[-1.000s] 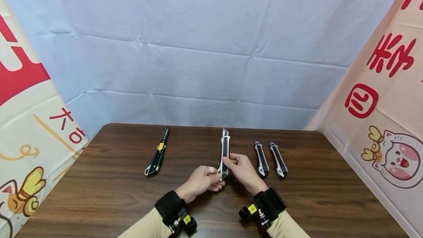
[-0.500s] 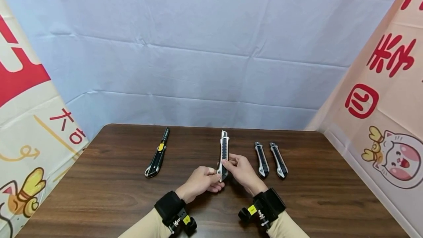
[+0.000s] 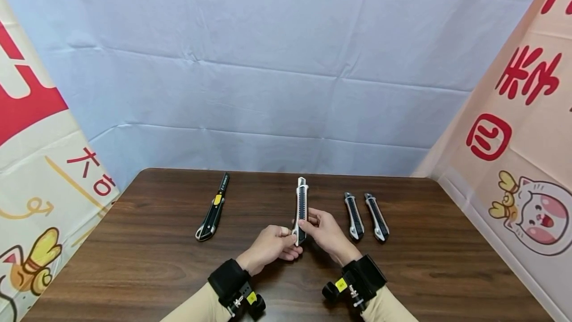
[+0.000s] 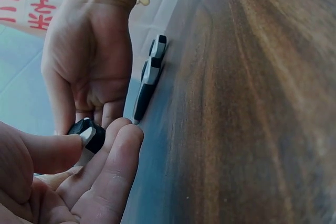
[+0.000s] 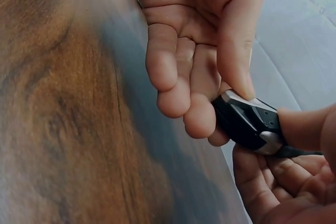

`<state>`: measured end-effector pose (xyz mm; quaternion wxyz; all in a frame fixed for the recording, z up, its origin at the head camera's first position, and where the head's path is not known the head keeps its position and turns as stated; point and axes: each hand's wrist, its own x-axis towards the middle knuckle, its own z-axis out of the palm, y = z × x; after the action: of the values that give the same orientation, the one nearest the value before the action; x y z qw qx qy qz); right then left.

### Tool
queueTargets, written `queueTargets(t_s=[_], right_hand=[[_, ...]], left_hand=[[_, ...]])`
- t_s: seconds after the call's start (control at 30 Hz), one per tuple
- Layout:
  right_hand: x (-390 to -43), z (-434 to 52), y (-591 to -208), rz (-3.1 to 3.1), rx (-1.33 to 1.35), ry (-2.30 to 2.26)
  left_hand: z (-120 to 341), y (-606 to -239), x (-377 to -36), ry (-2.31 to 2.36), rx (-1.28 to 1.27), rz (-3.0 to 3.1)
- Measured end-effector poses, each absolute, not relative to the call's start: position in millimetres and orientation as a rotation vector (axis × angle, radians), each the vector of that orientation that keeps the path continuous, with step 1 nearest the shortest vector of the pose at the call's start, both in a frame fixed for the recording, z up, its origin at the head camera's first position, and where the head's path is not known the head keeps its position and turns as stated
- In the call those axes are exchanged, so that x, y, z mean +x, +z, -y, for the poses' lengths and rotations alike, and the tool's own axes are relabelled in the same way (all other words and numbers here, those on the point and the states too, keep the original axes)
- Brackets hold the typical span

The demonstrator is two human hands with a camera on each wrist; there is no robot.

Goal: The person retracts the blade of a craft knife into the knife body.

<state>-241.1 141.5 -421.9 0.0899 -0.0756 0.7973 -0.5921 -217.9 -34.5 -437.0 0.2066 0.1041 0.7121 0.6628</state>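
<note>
Both hands, left hand (image 3: pixel 271 246) and right hand (image 3: pixel 324 231), pinch the knife (image 3: pixel 301 206) at frame centre; advise fingers stay clear of the blade end.

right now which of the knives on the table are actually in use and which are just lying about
In use:
silver utility knife, held by the left hand and right hand

Lying about:
black and yellow knife
pair of silver knives

Silver-and-black utility knife (image 3: pixel 301 207), raised off the table, tip pointing away, closed
</note>
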Motion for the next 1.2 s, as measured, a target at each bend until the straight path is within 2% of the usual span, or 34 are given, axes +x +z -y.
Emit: queueTargets(t_s=[1.2], right_hand=[[-242.0,-180.3,-408.8,-2.366,-0.070,-1.693]], left_hand=[[5.8,-431.8,-222.5,1.754,0.393,-1.944]])
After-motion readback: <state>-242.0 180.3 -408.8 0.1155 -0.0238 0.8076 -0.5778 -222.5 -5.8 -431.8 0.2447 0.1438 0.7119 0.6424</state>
